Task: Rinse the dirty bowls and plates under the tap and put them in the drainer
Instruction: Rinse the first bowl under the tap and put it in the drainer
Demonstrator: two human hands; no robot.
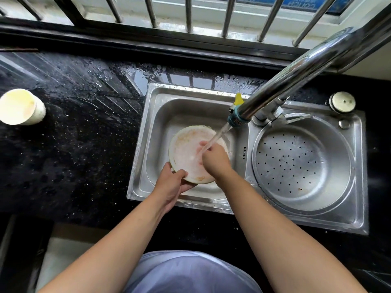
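A white plate (186,151) with orange food stains is held tilted over the left sink basin (156,115). My left hand (172,183) grips the plate's near rim from below. My right hand (213,158) rests on the plate's face, fingers spread on the wet surface. Water runs from the chrome tap (285,81) onto the plate and my right hand. The round perforated metal drainer (302,166) sits in the right basin with nothing in it.
A cream-white bowl (21,107) stands on the wet black countertop (74,144) at far left. A round metal cap (342,102) sits behind the drainer. A barred window (188,13) runs along the back.
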